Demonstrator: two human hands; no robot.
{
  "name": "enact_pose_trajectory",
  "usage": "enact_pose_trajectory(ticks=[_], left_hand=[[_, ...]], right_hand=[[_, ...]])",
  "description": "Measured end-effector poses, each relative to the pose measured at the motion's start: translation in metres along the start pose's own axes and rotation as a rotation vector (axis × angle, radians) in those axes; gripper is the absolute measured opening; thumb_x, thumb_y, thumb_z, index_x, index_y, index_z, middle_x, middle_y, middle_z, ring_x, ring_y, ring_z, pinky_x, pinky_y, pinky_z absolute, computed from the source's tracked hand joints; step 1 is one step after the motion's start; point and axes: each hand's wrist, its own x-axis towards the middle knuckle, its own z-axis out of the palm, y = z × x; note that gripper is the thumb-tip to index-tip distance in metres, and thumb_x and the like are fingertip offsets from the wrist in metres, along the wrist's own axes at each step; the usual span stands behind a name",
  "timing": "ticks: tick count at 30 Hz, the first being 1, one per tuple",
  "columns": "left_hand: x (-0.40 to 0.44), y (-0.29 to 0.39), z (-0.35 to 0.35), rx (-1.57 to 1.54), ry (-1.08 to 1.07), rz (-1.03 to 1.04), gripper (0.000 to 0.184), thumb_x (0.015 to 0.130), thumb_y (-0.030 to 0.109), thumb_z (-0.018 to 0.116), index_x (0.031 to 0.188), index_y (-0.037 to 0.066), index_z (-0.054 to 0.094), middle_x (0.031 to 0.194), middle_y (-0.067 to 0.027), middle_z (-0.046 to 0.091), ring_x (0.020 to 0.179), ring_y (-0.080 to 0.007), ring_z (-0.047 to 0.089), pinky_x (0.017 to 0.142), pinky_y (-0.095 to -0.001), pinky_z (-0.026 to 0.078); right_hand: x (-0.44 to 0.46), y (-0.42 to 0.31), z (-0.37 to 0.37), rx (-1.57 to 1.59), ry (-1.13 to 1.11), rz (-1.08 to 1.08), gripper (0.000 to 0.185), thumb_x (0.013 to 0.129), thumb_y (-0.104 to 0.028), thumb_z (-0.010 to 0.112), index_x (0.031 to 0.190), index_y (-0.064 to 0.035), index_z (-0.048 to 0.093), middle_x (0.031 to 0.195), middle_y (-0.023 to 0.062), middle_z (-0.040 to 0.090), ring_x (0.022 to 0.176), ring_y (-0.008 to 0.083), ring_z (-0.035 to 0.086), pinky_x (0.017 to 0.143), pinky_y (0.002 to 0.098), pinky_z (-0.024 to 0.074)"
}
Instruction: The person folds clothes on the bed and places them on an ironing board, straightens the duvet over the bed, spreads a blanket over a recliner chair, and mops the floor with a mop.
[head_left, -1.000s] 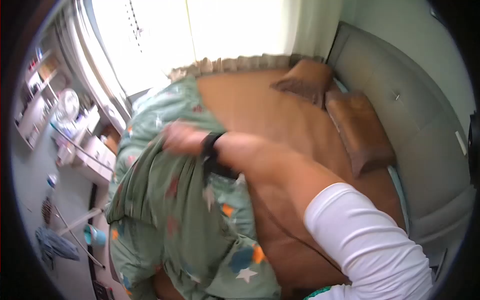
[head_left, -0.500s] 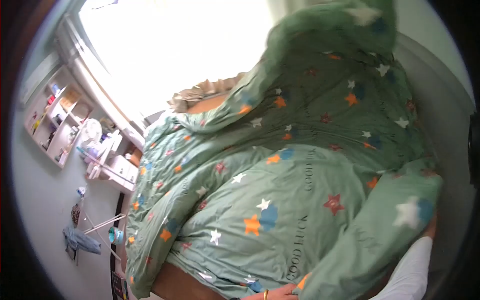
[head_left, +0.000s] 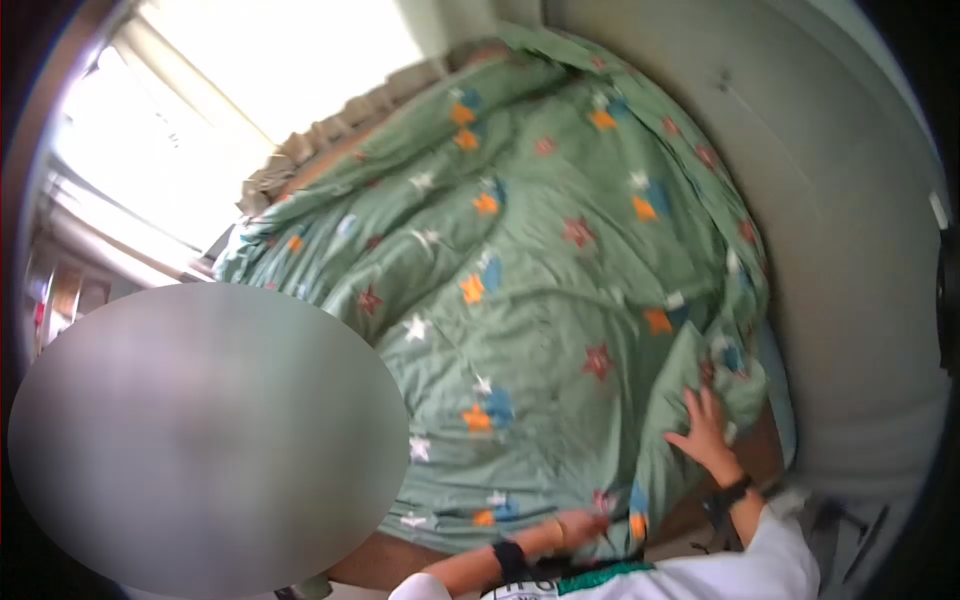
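Green quilt (head_left: pixel 540 330) covers most of the bed (head_left: pixel 385 562); our right hand (head_left: pixel 706 432) lies spread on its near headboard-side corner. Our left hand (head_left: pixel 585 528) blurs at the near edge, grip unclear. Flat palms suit creases best.

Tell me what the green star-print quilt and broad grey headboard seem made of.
The green star-print quilt looks like matte woven cloth, perhaps cotton, over soft filling: it wrinkles finely and lies in puffy folds. The broad grey headboard seems padded, smooth and dull, with a button-like dimple; faux leather or fabric, I can't tell.
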Motion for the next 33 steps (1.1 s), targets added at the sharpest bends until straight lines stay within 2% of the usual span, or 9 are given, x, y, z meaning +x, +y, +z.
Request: enact_pose_trajectory(ticks=[3,5,7,9,18,21,25,27,33], left_hand=[[-0.052,-0.064,-0.024,0.039,0.257,-0.103,0.019,0.075,0.018,0.052,0.09,0.008,0.054,0.082,-0.0132,0.059,0.076,-0.0285,0.057,0.067,-0.0348,0.044],[-0.105,-0.048,-0.045,-0.099,0.372,-0.547,0.017,0.074,0.011,0.054,0.09,0.006,0.054,0.075,-0.0081,0.059,0.068,-0.0169,0.056,0.062,-0.0293,0.045],[-0.159,-0.077,-0.025,-0.079,0.68,-0.493,0.014,0.074,0.012,0.056,0.086,0.004,0.056,0.073,-0.0044,0.058,0.065,-0.0097,0.052,0.062,-0.0236,0.044],[-0.203,-0.081,-0.003,-0.353,0.878,-0.662,0.013,0.072,0.008,0.055,0.083,0.003,0.057,0.069,-0.0016,0.058,0.063,-0.0077,0.051,0.059,-0.0226,0.043],[-0.26,-0.098,0.082,-0.204,0.712,-0.766,0.014,0.071,0.015,0.055,0.081,0.005,0.059,0.07,-0.007,0.061,0.065,-0.0161,0.059,0.061,-0.0278,0.047],[-0.25,-0.039,0.059,-0.039,0.66,-0.809,0.02,0.071,0.022,0.054,0.083,0.006,0.059,0.075,-0.0113,0.062,0.07,-0.0252,0.06,0.064,-0.0333,0.048],[-0.263,-0.032,0.069,0.017,0.769,-0.827,0.018,0.071,0.02,0.055,0.083,0.007,0.059,0.074,-0.0109,0.062,0.071,-0.024,0.06,0.066,-0.0322,0.048],[-0.275,-0.046,0.093,-0.025,0.891,-0.778,0.017,0.071,0.018,0.054,0.083,0.006,0.059,0.075,-0.0116,0.061,0.071,-0.0255,0.06,0.066,-0.033,0.047],[-0.336,-0.066,0.156,-0.098,0.921,-0.926,0.019,0.07,0.019,0.051,0.083,0.007,0.058,0.08,-0.013,0.061,0.076,-0.0293,0.058,0.069,-0.0363,0.046]], right_hand=[[-0.034,0.02,0.027,-0.33,0.143,0.17,0.087,0.054,-0.029,0.074,0.125,-0.0056,0.029,0.13,0.0209,0.023,0.12,0.039,0.021,0.094,0.0494,0.0246],[-0.057,0.069,0.039,-0.244,0.391,0.402,0.083,0.058,-0.026,0.073,0.125,-0.0038,0.029,0.129,0.0193,0.027,0.119,0.0367,0.025,0.094,0.0473,0.0262],[-0.076,0.118,0.062,-0.161,0.637,0.621,0.079,0.062,-0.024,0.072,0.125,-0.0019,0.029,0.128,0.0177,0.03,0.118,0.0345,0.028,0.093,0.0453,0.0279],[-0.104,0.155,0.098,1.473,0.482,0.8,0.063,0.07,-0.016,0.066,0.121,0.0015,0.034,0.12,0.0146,0.042,0.11,0.0281,0.04,0.09,0.0382,0.0324],[-0.021,0.001,0.004,0.942,0.422,0.505,0.038,0.07,-0.019,0.064,0.1,0.0024,0.053,0.098,0.0069,0.057,0.085,0.0181,0.053,0.075,0.03,0.04],[-0.124,0.113,-0.06,0.932,0.496,0.776,0.023,0.083,-0.016,0.045,0.085,0.0037,0.057,0.07,0.0071,0.056,0.062,0.0167,0.05,0.059,0.0293,0.0417],[-0.367,0.421,-0.006,0.32,0.501,0.716,0.028,0.083,-0.016,0.044,0.098,0.004,0.056,0.101,0.0153,0.057,0.086,0.0199,0.054,0.073,0.0305,0.0419],[-0.352,0.355,-0.004,0.565,0.746,1.315,0.034,0.082,-0.026,0.047,0.098,0.003,0.054,0.089,0.0143,0.059,0.079,0.0252,0.056,0.069,0.0313,0.0428],[-0.216,0.088,0.102,0.245,0.62,0.358,0.023,0.081,-0.007,0.049,0.103,-0.003,0.047,0.089,0.0091,0.051,0.083,0.0216,0.051,0.075,0.0303,0.0412]])
